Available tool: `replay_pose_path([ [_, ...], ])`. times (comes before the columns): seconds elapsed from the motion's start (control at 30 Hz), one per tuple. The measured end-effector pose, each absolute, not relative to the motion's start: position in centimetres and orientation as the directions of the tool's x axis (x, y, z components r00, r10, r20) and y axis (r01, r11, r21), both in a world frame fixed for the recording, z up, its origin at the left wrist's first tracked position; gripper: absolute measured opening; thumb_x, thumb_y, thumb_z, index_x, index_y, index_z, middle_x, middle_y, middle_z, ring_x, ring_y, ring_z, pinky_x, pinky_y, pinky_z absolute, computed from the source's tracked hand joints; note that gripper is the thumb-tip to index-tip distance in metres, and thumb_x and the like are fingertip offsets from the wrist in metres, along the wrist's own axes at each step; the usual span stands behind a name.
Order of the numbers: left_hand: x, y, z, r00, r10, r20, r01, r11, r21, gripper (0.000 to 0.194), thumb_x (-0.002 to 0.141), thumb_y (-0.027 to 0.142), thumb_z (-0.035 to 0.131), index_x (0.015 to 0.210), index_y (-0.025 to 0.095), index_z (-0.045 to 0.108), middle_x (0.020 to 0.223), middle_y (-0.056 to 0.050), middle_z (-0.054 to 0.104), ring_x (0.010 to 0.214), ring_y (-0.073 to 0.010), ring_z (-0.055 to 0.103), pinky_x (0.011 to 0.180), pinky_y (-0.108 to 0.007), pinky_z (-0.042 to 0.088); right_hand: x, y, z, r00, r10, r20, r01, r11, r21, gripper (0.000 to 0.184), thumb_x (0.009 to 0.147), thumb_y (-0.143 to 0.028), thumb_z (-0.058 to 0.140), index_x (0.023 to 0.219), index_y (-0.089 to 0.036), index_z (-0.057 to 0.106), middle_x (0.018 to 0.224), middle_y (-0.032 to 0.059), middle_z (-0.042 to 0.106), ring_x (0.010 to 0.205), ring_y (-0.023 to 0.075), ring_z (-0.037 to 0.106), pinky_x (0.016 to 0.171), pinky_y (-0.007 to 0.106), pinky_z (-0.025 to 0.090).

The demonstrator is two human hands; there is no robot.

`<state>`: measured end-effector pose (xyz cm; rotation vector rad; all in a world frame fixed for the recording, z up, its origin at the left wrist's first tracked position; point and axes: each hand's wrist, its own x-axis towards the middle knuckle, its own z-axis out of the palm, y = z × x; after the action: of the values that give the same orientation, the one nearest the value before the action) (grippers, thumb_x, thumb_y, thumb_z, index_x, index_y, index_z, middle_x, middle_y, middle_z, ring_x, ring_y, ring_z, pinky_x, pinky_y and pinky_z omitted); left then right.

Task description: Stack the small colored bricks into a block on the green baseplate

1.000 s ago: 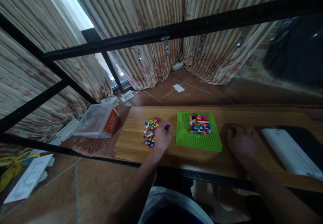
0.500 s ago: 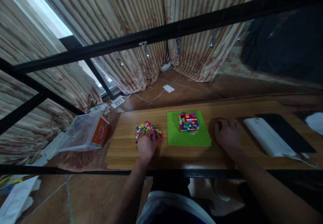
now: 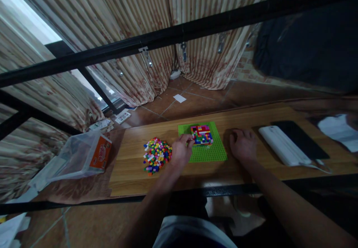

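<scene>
- Left hand (image 3: 181, 151): fingertips drawn together at the build's (image 3: 201, 134) nine o'clock side; whether they pinch a brick, I can't tell.
- Build: on the green plate (image 3: 208, 155), toward twelve o'clock.
- Bricks (image 3: 157, 153): loose pile, plate's nine o'clock.
- Right hand (image 3: 244, 146): on the table (image 3: 127, 179), plate's three o'clock, fingers curled, palm hidden.

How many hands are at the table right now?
2: left hand over the left part of the green baseplate, beside the brick block; right hand on the wooden tabletop, right of the baseplate. No others show.
</scene>
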<state>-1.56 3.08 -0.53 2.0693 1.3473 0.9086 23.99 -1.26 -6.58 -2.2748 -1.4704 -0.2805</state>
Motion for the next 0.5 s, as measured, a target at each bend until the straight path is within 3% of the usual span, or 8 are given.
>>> replay_pose_path([
  [0.23, -1.1, 4.0, -1.0, 0.395, 0.857, 0.331, 0.562, -0.51, 0.651, 0.012, 0.088, 0.017, 0.061, 0.082, 0.022, 0.071, 0.085, -0.001, 0.07, 0.081, -0.0147, 0.065, 0.081, -0.026, 0.05, 23.8, -1.3, -6.3, 0.42, 0.818, 0.393, 0.906, -0.35, -0.239, 0.036, 0.09, -0.031, 0.043, 0.11, -0.012, 0.067, 0.111, 0.018, 0.064, 0.101, 0.0308, 0.051, 0.084, 0.043, 0.038],
  [0.5, -0.9, 4.0, -1.7, 0.365, 0.85, 0.379, 0.561, -0.526, 0.639, 0.016, 0.09, 0.016, 0.058, 0.084, 0.021, 0.072, 0.087, -0.002, 0.07, 0.083, -0.0146, 0.066, 0.081, -0.027, 0.052, 23.8, -1.3, -6.4, 0.42, 0.816, 0.398, 0.907, -0.356, -0.227, 0.036, 0.092, -0.033, 0.042, 0.11, -0.013, 0.066, 0.111, 0.016, 0.064, 0.102, 0.0301, 0.051, 0.084, 0.041, 0.037],
])
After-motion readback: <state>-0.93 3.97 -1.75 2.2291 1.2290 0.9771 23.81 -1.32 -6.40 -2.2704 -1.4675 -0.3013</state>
